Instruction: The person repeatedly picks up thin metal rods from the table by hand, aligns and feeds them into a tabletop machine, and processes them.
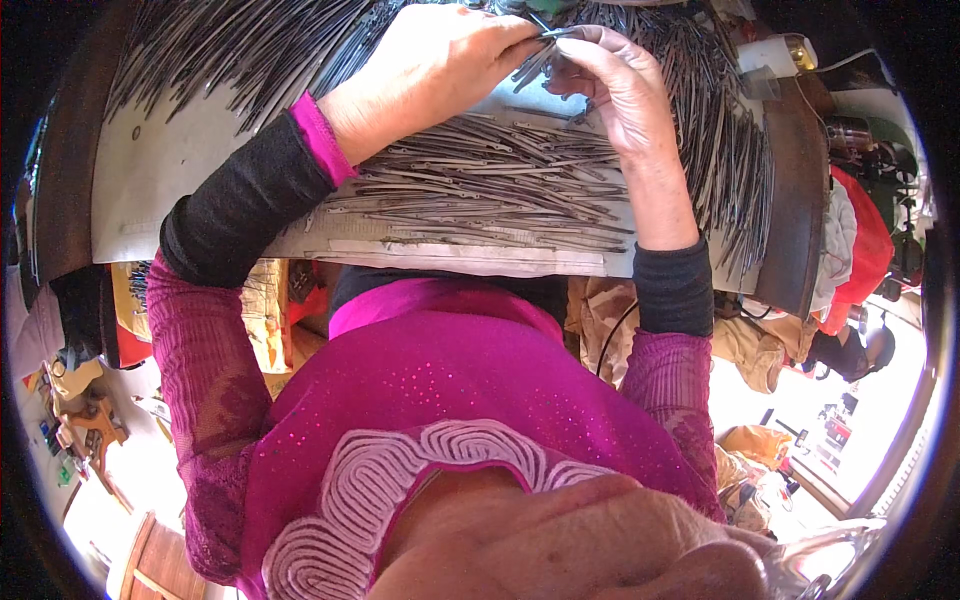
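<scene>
My left hand [440, 60] is at the far middle of the table, thumb and fingers pinched on a slender dark metal strip [548, 35]. Facing it from the right, my right hand [618, 85] pinches the same spot with its thumb and forefinger, the other fingers curled below. Their tips nearly meet, so which end each hand grips is hard to tell. Just beneath the fingertips, several more thin strips [530, 68] fan out; whether they are held or lie behind cannot be made out. Nearer to me is a loose heap of long grey metal strips [490, 180], some with small holes at their ends.
More dark strips [240, 60] spread over the far left, and another dense pile [730, 150] covers the right side. The pale tabletop [150, 180] ends in a raised dark edge [800, 200] at right. A small lamp-like fitting [800, 53] with a cord stands at the far right.
</scene>
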{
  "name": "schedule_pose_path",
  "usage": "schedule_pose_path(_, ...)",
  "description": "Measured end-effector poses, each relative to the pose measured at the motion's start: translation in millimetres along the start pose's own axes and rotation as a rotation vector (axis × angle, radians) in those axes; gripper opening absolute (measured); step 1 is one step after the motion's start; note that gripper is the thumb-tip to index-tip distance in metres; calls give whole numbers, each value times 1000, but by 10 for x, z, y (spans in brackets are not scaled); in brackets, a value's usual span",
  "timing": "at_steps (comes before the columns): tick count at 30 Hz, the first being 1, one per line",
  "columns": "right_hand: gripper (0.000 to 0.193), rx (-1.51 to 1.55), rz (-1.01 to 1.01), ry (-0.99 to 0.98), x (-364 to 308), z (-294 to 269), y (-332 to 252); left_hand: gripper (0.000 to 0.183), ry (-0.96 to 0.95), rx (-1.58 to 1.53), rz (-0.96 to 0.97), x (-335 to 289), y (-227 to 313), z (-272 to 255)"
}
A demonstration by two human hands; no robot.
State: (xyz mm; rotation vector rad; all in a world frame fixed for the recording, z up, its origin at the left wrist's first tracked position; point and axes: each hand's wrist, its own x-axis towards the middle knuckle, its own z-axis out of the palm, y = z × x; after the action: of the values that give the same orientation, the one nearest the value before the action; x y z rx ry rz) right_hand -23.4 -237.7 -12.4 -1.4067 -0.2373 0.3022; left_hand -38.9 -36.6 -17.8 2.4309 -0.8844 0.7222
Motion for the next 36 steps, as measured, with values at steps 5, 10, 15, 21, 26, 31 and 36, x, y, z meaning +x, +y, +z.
schedule_pose_path(5,17,-65,-1,24,-12,39,1,20,23,-41,-17,7,-11,16)
schedule_pose_path(10,18,-159,-87,95,-17,60,22,20,35,-53,-33,24,-2,27)
schedule_pose_path(15,18,-197,-123,100,-15,63,25,20,31,-34,-23,21,2,17)
schedule_pose_path(21,17,-176,-135,99,-36,93,0,20,13,-47,-22,21,11,-8)
schedule_pose_path(26,15,-168,-159,93,-26,98,15,20,60,-40,26,11,7,-19)
schedule_pose_path(31,14,-169,-119,94,-38,62,-1,20,91,2,138,21,23,-52)
schedule_pose_path(36,16,-144,-177,74,-26,91,7,21,114,11,93,22,-35,-31)
